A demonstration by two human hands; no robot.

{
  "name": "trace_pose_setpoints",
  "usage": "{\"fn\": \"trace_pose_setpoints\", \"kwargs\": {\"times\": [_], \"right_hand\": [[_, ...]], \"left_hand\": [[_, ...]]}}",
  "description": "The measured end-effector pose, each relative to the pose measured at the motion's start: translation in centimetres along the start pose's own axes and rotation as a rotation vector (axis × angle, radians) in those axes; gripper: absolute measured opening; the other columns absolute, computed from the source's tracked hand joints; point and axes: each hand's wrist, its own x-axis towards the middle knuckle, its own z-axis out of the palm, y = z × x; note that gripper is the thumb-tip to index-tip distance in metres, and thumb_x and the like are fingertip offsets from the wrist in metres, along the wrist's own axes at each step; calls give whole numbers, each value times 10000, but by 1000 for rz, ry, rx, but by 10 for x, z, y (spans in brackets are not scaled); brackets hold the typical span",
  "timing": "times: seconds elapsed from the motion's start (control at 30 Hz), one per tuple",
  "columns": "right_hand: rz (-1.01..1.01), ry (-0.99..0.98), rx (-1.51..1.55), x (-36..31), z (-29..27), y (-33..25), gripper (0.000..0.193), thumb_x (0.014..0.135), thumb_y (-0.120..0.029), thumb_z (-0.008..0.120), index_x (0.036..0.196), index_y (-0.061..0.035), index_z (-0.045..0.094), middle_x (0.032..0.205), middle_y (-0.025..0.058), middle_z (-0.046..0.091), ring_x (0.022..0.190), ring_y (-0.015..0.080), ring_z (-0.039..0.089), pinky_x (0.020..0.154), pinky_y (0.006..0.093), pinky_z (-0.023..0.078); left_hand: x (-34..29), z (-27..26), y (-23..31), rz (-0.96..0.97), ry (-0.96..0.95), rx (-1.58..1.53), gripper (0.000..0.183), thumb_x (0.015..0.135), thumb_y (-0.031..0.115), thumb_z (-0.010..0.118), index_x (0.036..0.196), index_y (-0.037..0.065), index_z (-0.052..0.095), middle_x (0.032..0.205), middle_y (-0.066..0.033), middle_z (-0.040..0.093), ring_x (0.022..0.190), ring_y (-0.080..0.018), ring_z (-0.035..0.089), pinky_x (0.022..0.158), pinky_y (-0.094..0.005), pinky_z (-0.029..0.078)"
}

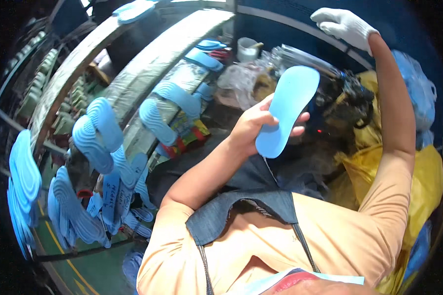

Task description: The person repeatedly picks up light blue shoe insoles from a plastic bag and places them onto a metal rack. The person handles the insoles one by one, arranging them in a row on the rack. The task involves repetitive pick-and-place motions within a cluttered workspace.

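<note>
My bare left hand [261,120] is closed round a light blue shoe sole [294,101], thumb on its smooth upper face and fingertips showing past its far edge. The sole is held tilted in front of my chest. My right hand [343,27], in a white knitted glove, is raised at the far right, away from the sole. Its fingers are stretched out with a gap at the thumb, and nothing shows in them. More blue soles with ridged faces [172,96] lie on the wrapped bench to the left.
Blue soles [79,211] hang in clusters on a rack at the left. Long padded rails [167,46] curve across behind them. A white cup [247,49] and a clear plastic bag [243,81] stand at the back, near dark machinery [352,96]. Yellow bags [418,191] fill the right side.
</note>
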Motion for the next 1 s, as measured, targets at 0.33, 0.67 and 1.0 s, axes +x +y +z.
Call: {"fn": "trace_pose_setpoints", "kwargs": {"times": [0.33, 0.67, 1.0], "right_hand": [[95, -119, 140, 10, 56, 21, 233, 904, -71, 545, 1112, -9, 629, 1030, 108, 681, 961, 226, 635, 885, 333, 509], [316, -632, 570, 41, 77, 34, 348, 872, -273, 678, 1161, -81, 691, 1033, 23, 681, 935, 108, 602, 780, 296, 508], [210, -200, 159, 88, 38, 8, 295, 756, 3, 499, 1011, -19, 647, 855, 44, 616, 815, 160, 585, 786, 317, 504]], "left_hand": [[46, -21, 0, -192, 600, 359, 366, 948, 178, 516, 1231, -55, 524, 1137, -161, 616, 1093, -294, 626, 903, -440, 523], [-120, -176, 112, -227, 1661, 2231, 578, 864, 366, 615, 1314, 26, 489, 1432, -295, 388, 1303, -460, 389, 997, -595, 374], [-158, -189, 145, -128, 1778, 2152, 401, 829, 146, 600, 1211, 37, 550, 1396, -269, 385, 1281, -411, 375, 1016, -510, 377]]}}
